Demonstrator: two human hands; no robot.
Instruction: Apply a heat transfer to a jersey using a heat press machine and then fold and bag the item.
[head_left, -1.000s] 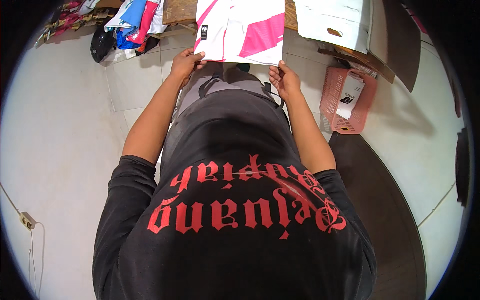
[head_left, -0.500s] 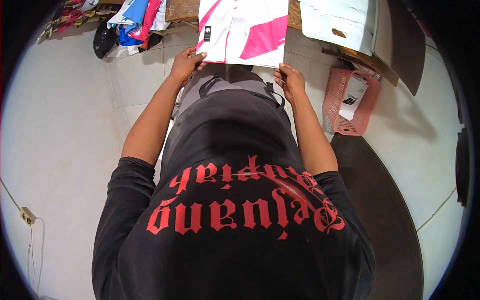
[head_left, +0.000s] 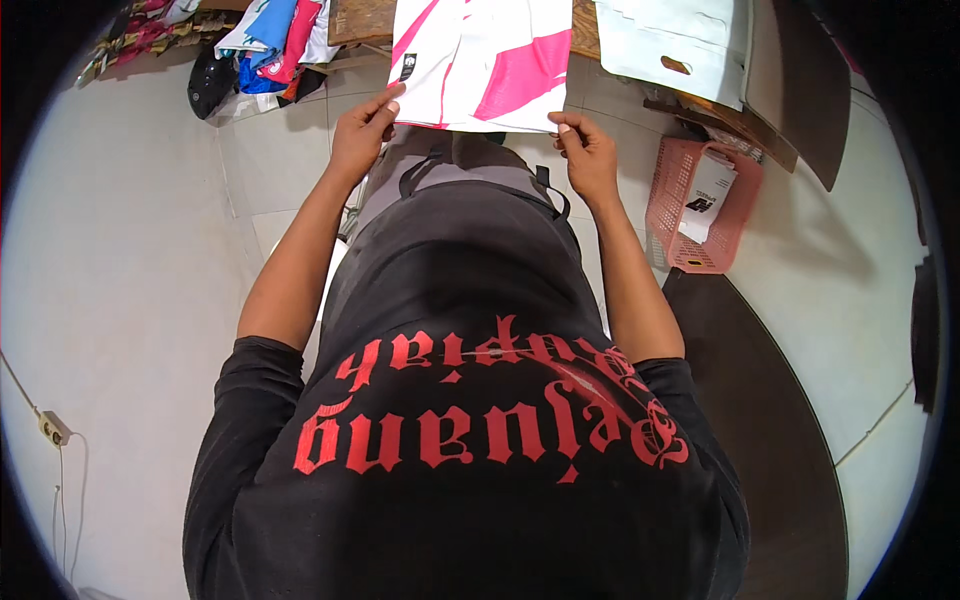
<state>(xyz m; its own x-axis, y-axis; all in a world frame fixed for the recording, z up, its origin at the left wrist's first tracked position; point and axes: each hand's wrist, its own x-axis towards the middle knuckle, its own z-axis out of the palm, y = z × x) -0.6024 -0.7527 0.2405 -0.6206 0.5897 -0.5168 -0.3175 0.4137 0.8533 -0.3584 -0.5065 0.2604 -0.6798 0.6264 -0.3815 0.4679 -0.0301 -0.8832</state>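
Observation:
A white and pink jersey (head_left: 480, 75), lying flat with a small black label near its left side, hangs slightly over the near edge of a wooden table. At its lower left edge, my left hand (head_left: 366, 135) pinches the fabric between thumb and fingers. Its near right corner is held by my right hand (head_left: 588, 155), with the fingers curled in. The jersey's far end runs out of the picture at the top.
Pale plastic mailer bags (head_left: 675, 45) lie on the right part of the wooden table (head_left: 362, 20). Below them stands a pink perforated basket (head_left: 740, 215) holding white packaging. Colourful garments (head_left: 275, 45) are piled at the far left by a black helmet (head_left: 208, 82).
My left hand has moved a little left and its fingers have slid up the jersey's left edge. My right hand has shifted slightly right. The jersey has moved slightly left.

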